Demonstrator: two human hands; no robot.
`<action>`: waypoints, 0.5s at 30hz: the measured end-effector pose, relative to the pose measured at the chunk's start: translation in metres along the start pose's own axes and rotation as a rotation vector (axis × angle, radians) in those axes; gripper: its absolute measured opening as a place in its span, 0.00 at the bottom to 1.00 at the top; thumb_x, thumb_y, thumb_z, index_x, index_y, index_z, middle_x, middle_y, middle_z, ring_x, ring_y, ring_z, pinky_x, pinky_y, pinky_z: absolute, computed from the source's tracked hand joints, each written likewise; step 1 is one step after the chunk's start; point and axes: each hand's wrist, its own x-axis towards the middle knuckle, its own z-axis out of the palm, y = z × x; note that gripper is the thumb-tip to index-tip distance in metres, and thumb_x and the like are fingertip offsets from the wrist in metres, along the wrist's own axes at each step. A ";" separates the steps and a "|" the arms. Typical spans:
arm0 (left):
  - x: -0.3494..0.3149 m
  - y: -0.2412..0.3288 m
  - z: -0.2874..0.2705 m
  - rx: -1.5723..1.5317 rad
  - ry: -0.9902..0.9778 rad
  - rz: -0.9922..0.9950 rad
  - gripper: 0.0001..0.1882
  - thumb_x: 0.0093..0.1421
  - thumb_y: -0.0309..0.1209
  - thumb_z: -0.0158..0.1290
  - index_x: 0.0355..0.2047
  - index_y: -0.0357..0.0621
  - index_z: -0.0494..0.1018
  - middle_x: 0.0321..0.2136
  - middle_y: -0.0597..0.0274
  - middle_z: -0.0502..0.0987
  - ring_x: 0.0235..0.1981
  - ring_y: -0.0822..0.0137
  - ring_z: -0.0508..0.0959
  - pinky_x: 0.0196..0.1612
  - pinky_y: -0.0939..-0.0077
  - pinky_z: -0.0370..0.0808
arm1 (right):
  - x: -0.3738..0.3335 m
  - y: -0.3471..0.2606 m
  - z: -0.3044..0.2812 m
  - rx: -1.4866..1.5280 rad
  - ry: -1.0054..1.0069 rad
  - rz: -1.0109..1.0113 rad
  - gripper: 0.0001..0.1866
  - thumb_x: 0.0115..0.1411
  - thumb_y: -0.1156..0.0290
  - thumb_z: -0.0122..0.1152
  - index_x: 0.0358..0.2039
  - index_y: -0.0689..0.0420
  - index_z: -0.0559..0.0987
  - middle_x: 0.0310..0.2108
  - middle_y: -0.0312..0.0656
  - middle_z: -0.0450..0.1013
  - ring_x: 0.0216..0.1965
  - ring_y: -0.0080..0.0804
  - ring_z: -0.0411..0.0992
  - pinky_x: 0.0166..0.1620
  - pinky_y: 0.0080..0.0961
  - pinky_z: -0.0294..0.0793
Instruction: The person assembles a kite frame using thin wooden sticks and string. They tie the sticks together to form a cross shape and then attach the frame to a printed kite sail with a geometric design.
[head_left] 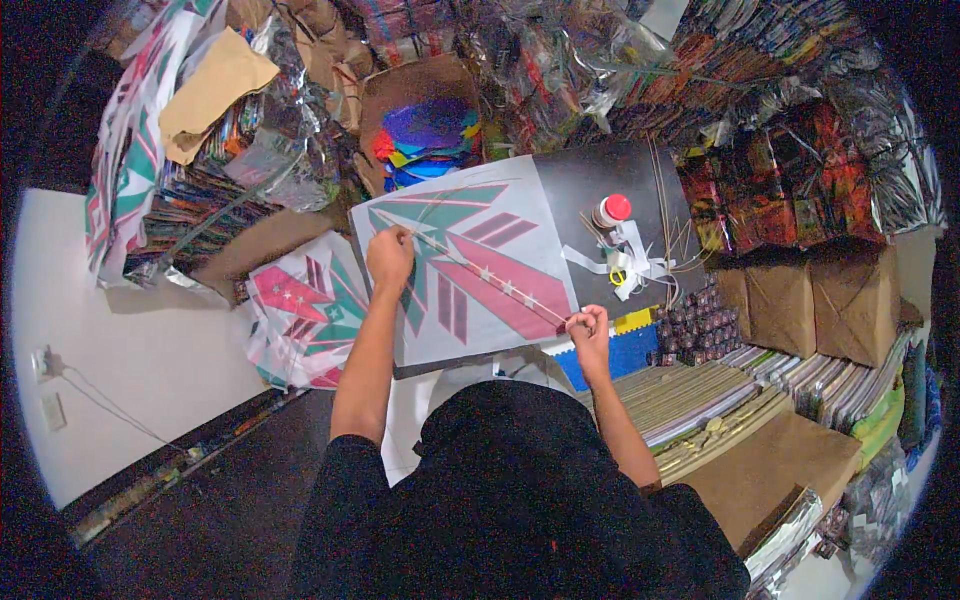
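A large white sheet (420, 345) printed with green and red shapes and white stars lies on a dark board in front of me. Slantwise across it runs a thin pale stick (467, 263). Its upper left end is pinched in my left hand (390, 260), whose fingers are closed near the sheet's left side. My right hand (589, 328) closes its fingertips on the other end, by the sheet's lower right corner. Whether the stick rests on the sheet or hovers just above it, I cannot tell.
Right of the sheet, a white bottle with a red cap (612, 209), yellow-handled scissors (618, 277), white paper scraps (628, 250) and loose thin sticks (664, 190) lie on the dark board (590, 165). A similar printed sheet (300, 310) hangs at left. Stacked, wrapped bundles (780, 180) crowd the far and right sides.
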 end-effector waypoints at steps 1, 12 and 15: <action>0.001 -0.001 0.000 -0.008 0.005 -0.005 0.09 0.56 0.33 0.57 0.35 0.46 0.83 0.32 0.50 0.83 0.35 0.47 0.82 0.40 0.55 0.78 | 0.000 0.000 0.000 0.004 0.002 0.008 0.22 0.57 0.82 0.57 0.49 0.55 0.61 0.32 0.36 0.71 0.36 0.22 0.69 0.45 0.19 0.67; 0.003 -0.006 -0.011 -0.006 0.048 -0.001 0.11 0.57 0.34 0.55 0.36 0.45 0.82 0.33 0.48 0.82 0.36 0.46 0.82 0.42 0.55 0.78 | 0.004 0.004 0.006 0.125 -0.038 0.013 0.23 0.58 0.83 0.59 0.50 0.54 0.61 0.32 0.37 0.72 0.36 0.24 0.72 0.44 0.24 0.74; -0.001 0.000 -0.011 -0.027 0.013 -0.063 0.10 0.56 0.34 0.55 0.35 0.45 0.83 0.32 0.49 0.82 0.35 0.46 0.82 0.41 0.55 0.78 | 0.004 0.013 0.001 0.102 -0.011 0.023 0.23 0.59 0.83 0.60 0.50 0.55 0.61 0.32 0.37 0.72 0.37 0.24 0.72 0.45 0.23 0.74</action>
